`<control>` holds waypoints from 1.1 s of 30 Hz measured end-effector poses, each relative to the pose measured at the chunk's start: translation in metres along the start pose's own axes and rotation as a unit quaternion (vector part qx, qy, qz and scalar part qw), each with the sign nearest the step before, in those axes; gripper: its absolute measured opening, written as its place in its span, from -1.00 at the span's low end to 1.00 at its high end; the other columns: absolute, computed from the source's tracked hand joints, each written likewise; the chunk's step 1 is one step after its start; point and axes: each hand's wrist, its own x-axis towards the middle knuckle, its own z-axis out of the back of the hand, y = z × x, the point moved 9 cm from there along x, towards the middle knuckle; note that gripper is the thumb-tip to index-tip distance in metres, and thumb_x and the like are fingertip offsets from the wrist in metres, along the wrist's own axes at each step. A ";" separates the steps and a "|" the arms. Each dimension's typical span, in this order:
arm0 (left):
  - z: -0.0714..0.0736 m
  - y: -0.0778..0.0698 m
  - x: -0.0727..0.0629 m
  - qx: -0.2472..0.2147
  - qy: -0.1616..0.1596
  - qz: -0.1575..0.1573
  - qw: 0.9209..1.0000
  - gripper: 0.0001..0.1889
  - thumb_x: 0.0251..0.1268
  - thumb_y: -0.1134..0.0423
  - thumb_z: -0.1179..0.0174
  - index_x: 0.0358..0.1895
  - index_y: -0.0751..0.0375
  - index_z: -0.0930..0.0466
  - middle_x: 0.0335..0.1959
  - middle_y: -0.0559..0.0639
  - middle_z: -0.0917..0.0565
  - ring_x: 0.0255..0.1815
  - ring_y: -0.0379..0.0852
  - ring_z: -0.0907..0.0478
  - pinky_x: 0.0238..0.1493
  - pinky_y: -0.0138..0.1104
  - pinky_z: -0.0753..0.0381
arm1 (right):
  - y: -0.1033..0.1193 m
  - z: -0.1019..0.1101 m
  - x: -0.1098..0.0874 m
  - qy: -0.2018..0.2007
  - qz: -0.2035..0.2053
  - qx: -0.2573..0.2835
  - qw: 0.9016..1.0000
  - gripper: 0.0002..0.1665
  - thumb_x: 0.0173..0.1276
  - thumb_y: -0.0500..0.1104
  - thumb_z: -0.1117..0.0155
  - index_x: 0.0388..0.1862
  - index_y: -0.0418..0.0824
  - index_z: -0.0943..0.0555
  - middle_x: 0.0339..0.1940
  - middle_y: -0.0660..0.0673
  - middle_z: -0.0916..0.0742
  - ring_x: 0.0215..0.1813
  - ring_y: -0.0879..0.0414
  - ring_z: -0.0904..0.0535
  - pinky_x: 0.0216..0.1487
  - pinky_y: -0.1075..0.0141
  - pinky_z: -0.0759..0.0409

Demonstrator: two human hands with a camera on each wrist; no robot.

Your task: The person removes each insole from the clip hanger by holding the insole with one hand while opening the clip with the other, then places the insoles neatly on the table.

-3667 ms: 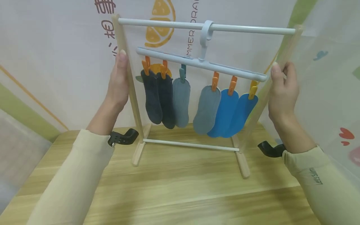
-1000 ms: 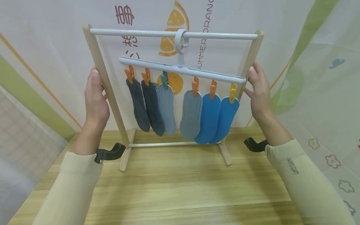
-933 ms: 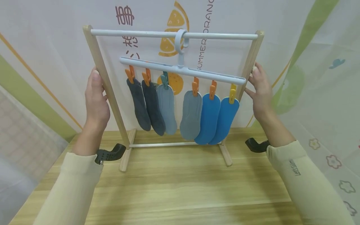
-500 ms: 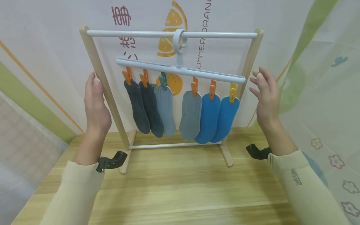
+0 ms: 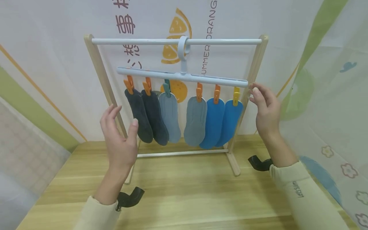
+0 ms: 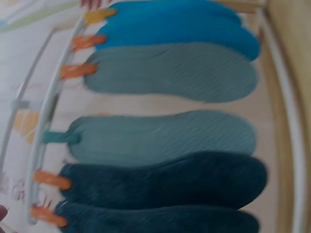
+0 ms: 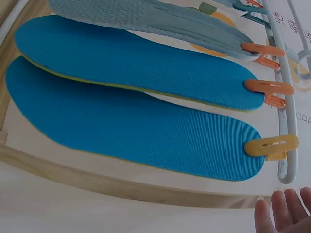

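A light blue clip hanger hangs by its hook from the rack's white top rod, its right end a little lower. Orange, green and yellow clips hold a row of insoles: two dark ones, two grey-blue ones and two bright blue ones. My left hand hovers before the rack's left post, fingers spread and nothing in them. Beside the hanger's right end, my right hand has its loosely bent fingertips right at the right post. In the right wrist view, those fingers are off the yellow clip.
The wooden rack stands on a wood-grain table, its feet pointing toward me. A lower white rod joins the sides. Behind hangs a white printed curtain, and another printed cloth lies close on the right.
Both hands gripped the rack's posts earlier. The right hand let go, drew away and came in toward the hanger's end. My left hand has left its post, moving down and inward.
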 end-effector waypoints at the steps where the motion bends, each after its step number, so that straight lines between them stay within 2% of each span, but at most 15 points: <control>1: -0.005 0.002 -0.005 0.004 0.013 0.000 1.000 -0.46 0.42 0.20 -0.13 0.41 0.26 -0.35 0.52 0.14 -0.24 0.58 -0.05 -0.12 0.57 0.09 -0.11 | -0.001 -0.002 -0.001 0.004 -0.001 -0.002 1.000 -0.56 0.58 -0.10 -0.07 0.22 -0.37 -0.59 0.09 -0.04 -0.72 0.20 0.05 -0.61 0.22 0.37 -0.62; 5: -0.031 0.006 -0.029 0.011 0.074 -0.006 0.997 -0.57 0.42 0.29 -0.17 0.31 0.28 -0.47 0.42 0.18 -0.40 0.51 0.05 -0.28 0.50 0.12 -0.24 | -0.005 -0.006 -0.004 0.018 -0.006 -0.021 1.000 -0.54 0.59 -0.06 -0.07 0.22 -0.37 -0.59 0.06 0.00 -0.70 0.18 0.10 -0.60 0.24 0.42 -0.60; 8: -0.058 0.009 -0.050 0.020 0.147 0.003 0.989 -0.65 0.45 0.26 -0.18 0.23 0.23 -0.54 0.31 0.13 -0.52 0.37 0.07 -0.44 0.38 0.02 -0.45 | -0.009 -0.007 -0.005 0.025 -0.014 -0.036 0.999 -0.54 0.59 -0.03 -0.07 0.23 -0.33 -0.59 0.03 0.05 -0.69 0.15 0.16 -0.59 0.22 0.45 -0.58; 12: -0.100 0.015 -0.082 0.042 0.249 0.029 0.967 -0.70 0.51 0.16 -0.14 0.19 0.14 -0.58 0.22 0.01 -0.60 0.25 0.02 -0.55 0.19 -0.06 -0.63 | -0.014 -0.008 -0.007 0.026 -0.021 -0.050 0.998 -0.54 0.59 -0.01 -0.07 0.23 -0.29 -0.60 0.04 0.03 -0.69 0.13 0.16 -0.59 0.20 0.46 -0.56; 14: -0.120 0.019 -0.097 0.051 0.288 0.032 0.956 -0.71 0.51 0.13 -0.13 0.17 0.11 -0.60 0.19 -0.02 -0.63 0.22 0.02 -0.58 0.14 -0.06 -0.66 | -0.016 -0.008 -0.007 0.027 -0.024 -0.058 0.998 -0.54 0.59 0.00 -0.08 0.24 -0.27 -0.60 0.06 -0.02 -0.70 0.12 0.15 -0.59 0.19 0.46 -0.54; 17: -0.149 0.025 -0.118 0.055 0.340 0.039 0.938 -0.70 0.50 0.12 -0.11 0.16 0.09 -0.60 0.18 -0.03 -0.64 0.20 0.00 -0.60 0.17 -0.05 -0.63 | -0.018 -0.009 -0.008 0.032 -0.024 -0.070 0.997 -0.53 0.59 0.02 -0.09 0.26 -0.25 -0.59 0.13 -0.10 -0.70 0.15 0.19 -0.59 0.22 0.45 -0.53; 20: -0.177 0.033 -0.136 0.040 0.391 0.075 0.917 -0.67 0.49 0.13 -0.09 0.22 0.07 -0.58 0.23 -0.03 -0.62 0.19 -0.01 -0.59 0.14 -0.06 -0.62 | -0.019 -0.009 -0.009 0.039 -0.024 -0.080 0.996 -0.52 0.59 0.03 -0.09 0.29 -0.22 -0.58 0.24 -0.14 -0.69 0.21 0.23 -0.57 0.29 0.41 -0.52; 24: -0.211 0.039 -0.154 0.006 0.444 0.131 0.886 -0.56 0.47 0.10 -0.09 0.34 0.09 -0.51 0.32 0.01 -0.57 0.27 0.04 -0.55 0.22 -0.04 -0.58 | -0.019 -0.009 -0.011 0.042 -0.028 -0.083 0.995 -0.51 0.58 0.03 -0.09 0.33 -0.21 -0.56 0.33 -0.12 -0.66 0.32 0.16 -0.56 0.38 0.34 -0.52; 28: -0.239 0.037 -0.163 -0.027 0.480 0.151 0.864 -0.43 0.43 0.05 -0.11 0.44 0.17 -0.41 0.42 0.09 -0.50 0.43 0.11 -0.44 0.38 0.00 -0.49 | -0.019 -0.009 -0.012 0.042 -0.026 -0.081 0.995 -0.50 0.58 0.01 -0.10 0.35 -0.21 -0.56 0.35 -0.11 -0.65 0.38 0.09 -0.54 0.41 0.32 -0.51; 30: -0.251 0.035 -0.165 -0.036 0.490 0.159 0.856 -0.36 0.42 0.05 -0.11 0.49 0.24 -0.33 0.48 0.14 -0.43 0.50 0.14 -0.37 0.46 0.02 -0.42 | -0.020 -0.008 -0.012 0.043 -0.024 -0.079 0.996 -0.50 0.57 0.00 -0.11 0.35 -0.21 -0.56 0.35 -0.11 -0.65 0.39 0.09 -0.54 0.41 0.33 -0.51; 33: -0.266 0.034 -0.167 -0.038 0.494 0.181 0.850 -0.24 0.40 0.04 -0.14 0.56 0.33 -0.15 0.56 0.21 -0.30 0.59 0.17 -0.24 0.55 0.03 -0.30 | -0.020 -0.009 -0.012 0.045 -0.023 -0.074 0.996 -0.50 0.57 -0.01 -0.10 0.35 -0.22 -0.55 0.36 -0.12 -0.64 0.38 0.10 -0.53 0.41 0.32 -0.51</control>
